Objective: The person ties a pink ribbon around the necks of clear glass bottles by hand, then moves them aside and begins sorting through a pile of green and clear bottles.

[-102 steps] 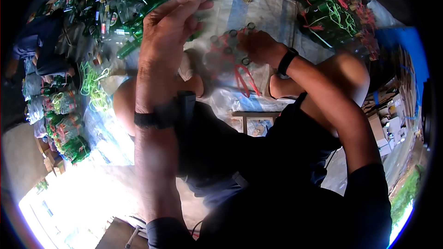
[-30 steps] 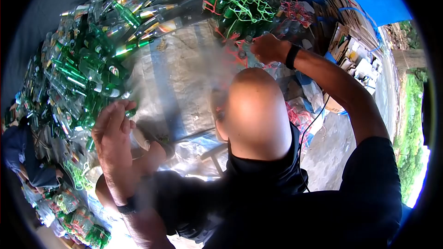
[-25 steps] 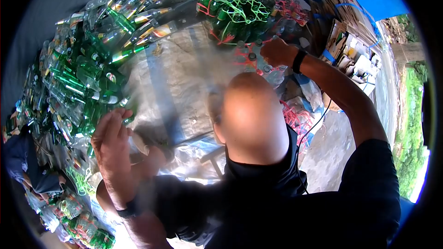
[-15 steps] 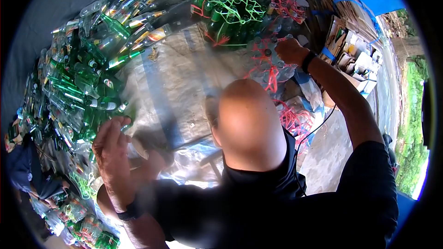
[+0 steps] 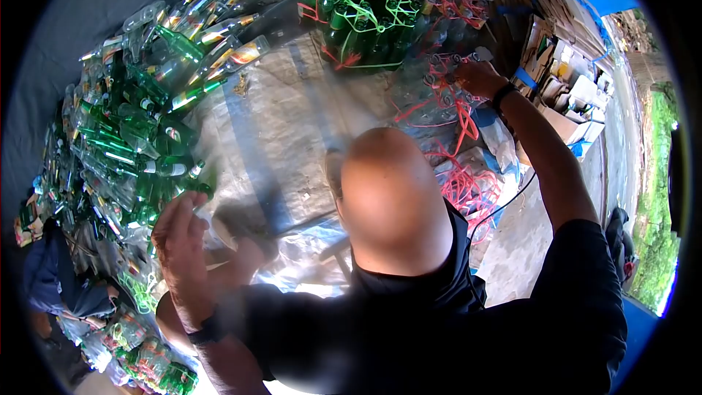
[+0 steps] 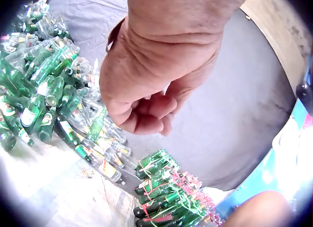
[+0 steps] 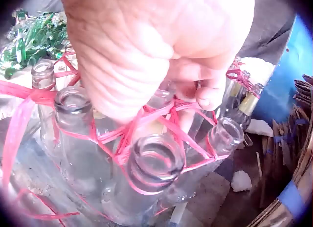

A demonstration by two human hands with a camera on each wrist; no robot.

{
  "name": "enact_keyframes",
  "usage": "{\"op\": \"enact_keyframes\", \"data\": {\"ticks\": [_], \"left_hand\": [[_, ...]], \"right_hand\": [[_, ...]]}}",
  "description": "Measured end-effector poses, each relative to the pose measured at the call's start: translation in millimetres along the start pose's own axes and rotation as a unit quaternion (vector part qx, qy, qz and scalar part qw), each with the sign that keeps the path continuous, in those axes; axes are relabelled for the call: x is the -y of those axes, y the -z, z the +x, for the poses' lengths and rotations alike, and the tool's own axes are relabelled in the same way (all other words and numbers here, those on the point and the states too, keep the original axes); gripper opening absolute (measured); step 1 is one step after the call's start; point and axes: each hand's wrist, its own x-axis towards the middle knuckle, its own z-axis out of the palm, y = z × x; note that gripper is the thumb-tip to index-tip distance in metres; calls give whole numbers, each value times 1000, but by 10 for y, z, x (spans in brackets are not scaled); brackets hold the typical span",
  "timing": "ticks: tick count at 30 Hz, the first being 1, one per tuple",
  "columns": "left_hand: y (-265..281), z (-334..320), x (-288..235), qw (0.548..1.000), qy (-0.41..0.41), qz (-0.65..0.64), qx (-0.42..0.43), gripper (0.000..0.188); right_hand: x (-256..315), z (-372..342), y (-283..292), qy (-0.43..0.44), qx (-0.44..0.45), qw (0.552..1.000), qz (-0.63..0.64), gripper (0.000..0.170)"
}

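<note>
In the head view, my right hand (image 5: 479, 79) is at the back right, over a bundle of clear glass bottles bound with pink plastic string. Seen from the right wrist, its fingers curl in among the necks and the crossing pink string (image 7: 170, 125), gripping the bundle at the top. A clear bottle (image 7: 155, 161) stands with its mouth upward just in front of that hand. My left hand (image 5: 179, 230) is raised at the left, beside the heap of green bottles (image 5: 139, 132). In the left wrist view, its fingers (image 6: 146, 123) hang loosely curled with nothing in them.
Bundled green bottles (image 5: 376, 33) tied with green and pink string stand at the back. Stacked cardboard (image 5: 559, 29) is to the right of my right hand. Loose pink string (image 5: 468, 186) lies near my knee (image 5: 387, 190). A pale sheet (image 5: 292, 124) covers the floor.
The bottle bundle, first between my feet, has moved right with my right hand to beside the cardboard. My view has turned right. My left hand stays raised and holds nothing.
</note>
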Motion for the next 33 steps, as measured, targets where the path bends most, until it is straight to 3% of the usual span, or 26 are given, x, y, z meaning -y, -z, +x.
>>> {"op": "enact_keyframes", "data": {"ticks": [5, 7, 8, 9, 11, 13, 15, 16, 17, 19, 20, 22, 25, 27, 28, 29, 31, 32, 33], "left_hand": [[-18, 32, 17, 998, -21, 60, 13, 24], [-122, -13, 12, 989, -104, 97, -41, 24], [-70, -27, -88, 999, 27, -26, -17, 24], [-83, -43, -135, 995, 67, -65, -32, 23], [-293, -204, -26, 988, -76, 7, -133, 22], [-253, -177, 103, 979, -97, 13, -177, 22], [-235, -228, 52, 983, -72, -22, -169, 21], [-130, -268, -37, 989, -119, -20, -86, 20], [-59, -281, -76, 987, -125, -17, -96, 20], [37, -249, -130, 988, -139, 49, -45, 20], [129, -210, -60, 992, -59, -100, -42, 19], [152, -318, -156, 983, -59, -166, -54, 18], [274, -528, -331, 959, -55, -270, -64, 17], [294, -785, -586, 977, -174, -40, -120, 17], [381, -893, -615, 946, -59, -282, -150, 17], [425, -941, -393, 943, -154, -158, -248, 16], [584, -1231, -631, 937, -117, -248, -219, 16], [904, -1252, -474, 950, -116, -236, -166, 17], [931, -1406, -567, 957, -79, -195, -202, 18]], "right_hand": [[-117, 17, -178, 10, -20, 1000, 14, 13], [-90, 28, -184, 17, -45, 999, 21, 13], [-88, 10, -166, 21, -52, 998, 22, 13], [-68, -27, -120, 32, -76, 996, 38, 13], [-55, -75, -57, 54, -110, 991, 55, 13], [-75, -110, -12, 70, -115, 987, 92, 20], [51, -219, 165, 44, -148, 979, 129, 17], [149, -297, 275, 7, -171, 971, 166, 15], [258, -358, 356, 17, -179, 969, 167, 15], [471, -503, 477, -17, -319, 926, 200, 15], [569, -572, 493, -11, -324, 925, 200, 15], [791, -723, 492, -18, -337, 913, 229, 16], [1200, -1024, 433, -15, -303, 900, 313, 16], [1527, -1281, 471, -47, -259, 914, 308, 18], [1515, -1296, 125, -23, -256, 894, 366, 20], [1612, -1394, 99, -18, -256, 894, 368, 20], [1859, -1590, 77, -30, -178, 921, 345, 20], [1973, -1654, 100, -25, -174, 918, 354, 19], [2059, -1722, 108, -19, -169, 915, 365, 19]]}}
